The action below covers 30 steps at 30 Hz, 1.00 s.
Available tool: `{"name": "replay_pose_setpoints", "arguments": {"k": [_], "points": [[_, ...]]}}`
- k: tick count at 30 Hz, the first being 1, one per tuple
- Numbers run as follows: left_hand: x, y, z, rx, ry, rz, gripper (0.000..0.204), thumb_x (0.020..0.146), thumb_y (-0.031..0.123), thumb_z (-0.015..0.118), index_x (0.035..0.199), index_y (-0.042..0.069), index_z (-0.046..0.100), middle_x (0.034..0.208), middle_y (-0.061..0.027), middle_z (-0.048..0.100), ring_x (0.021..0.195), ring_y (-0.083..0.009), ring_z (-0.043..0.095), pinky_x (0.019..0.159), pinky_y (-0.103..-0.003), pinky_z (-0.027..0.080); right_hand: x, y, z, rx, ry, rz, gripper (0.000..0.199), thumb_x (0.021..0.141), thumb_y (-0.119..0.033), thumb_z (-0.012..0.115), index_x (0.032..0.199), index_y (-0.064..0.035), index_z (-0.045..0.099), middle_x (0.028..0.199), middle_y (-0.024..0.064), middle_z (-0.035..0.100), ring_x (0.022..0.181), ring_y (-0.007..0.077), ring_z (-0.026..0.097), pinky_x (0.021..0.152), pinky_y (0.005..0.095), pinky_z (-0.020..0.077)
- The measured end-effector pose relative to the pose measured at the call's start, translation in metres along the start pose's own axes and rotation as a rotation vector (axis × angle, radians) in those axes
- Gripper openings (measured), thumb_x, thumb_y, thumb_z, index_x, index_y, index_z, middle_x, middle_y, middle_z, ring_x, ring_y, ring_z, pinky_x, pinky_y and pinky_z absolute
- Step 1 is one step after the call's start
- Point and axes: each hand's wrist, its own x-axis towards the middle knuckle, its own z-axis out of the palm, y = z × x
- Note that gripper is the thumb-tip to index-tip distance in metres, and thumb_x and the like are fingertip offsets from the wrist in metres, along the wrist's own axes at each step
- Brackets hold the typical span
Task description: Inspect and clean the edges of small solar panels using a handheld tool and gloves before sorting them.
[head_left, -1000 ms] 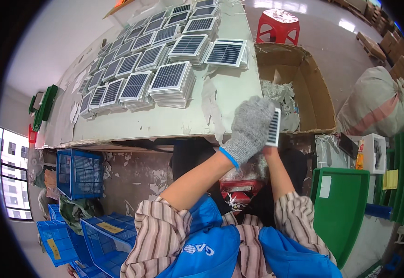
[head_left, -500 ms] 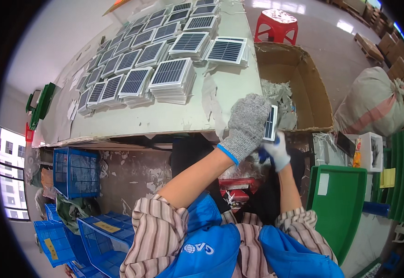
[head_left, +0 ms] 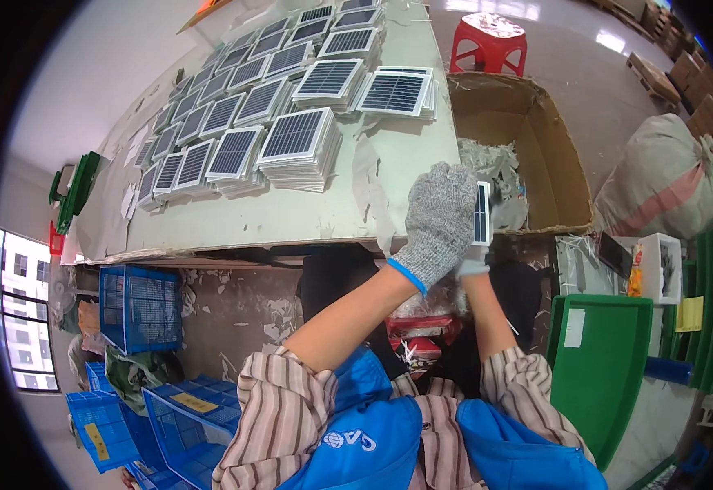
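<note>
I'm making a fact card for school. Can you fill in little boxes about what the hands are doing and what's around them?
Left hand: grey knitted glove, grip closed on a small dark rectangular solar panel
Right hand: mostly hidden behind the left, white glove, under the panel
Table: pale worktop with stacks of small solar panels
Beside table: open brown cardboard box, red plastic stool
</note>
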Motion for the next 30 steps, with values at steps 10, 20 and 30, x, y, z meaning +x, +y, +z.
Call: {"name": "replay_pose_setpoints", "arguments": {"k": [10,20,30], "points": [[0.001,-0.003,0.003,-0.140,0.143,0.059,0.027,0.073,0.013,0.059,0.100,0.009,0.061,0.089,-0.0118,0.055,0.087,-0.0317,0.055,0.073,-0.045,0.045,-0.028,-0.119,0.027,-0.814,-0.210,-0.587,0.051,0.067,-0.006,0.071,0.116,-0.0034,0.060,0.097,0.0112,0.066,0.081,0.0230,0.064,0.074,0.0323,0.0504],[0.119,-0.131,-0.043,0.172,-0.136,0.240,0.067,0.070,0.042,0.074,0.123,0.005,0.054,0.118,-0.0173,0.058,0.108,-0.0353,0.056,0.093,-0.043,0.045,-0.084,-0.264,-0.075,-0.882,0.165,-0.084,0.010,0.079,-0.006,0.070,0.081,-0.0026,0.061,0.068,0.0034,0.061,0.055,0.0094,0.056,0.052,0.0230,0.0453],[0.117,-0.147,-0.052,-0.043,0.181,0.335,0.037,0.080,0.002,0.057,0.112,0.019,0.064,0.101,-0.0045,0.067,0.079,-0.0234,0.066,0.070,-0.032,0.052,-0.096,-0.365,-0.237,-1.323,0.265,0.785,0.024,0.072,-0.018,0.077,0.064,-0.0072,0.058,0.056,0.0010,0.055,0.045,0.0084,0.049,0.040,0.0260,0.0377]]}}
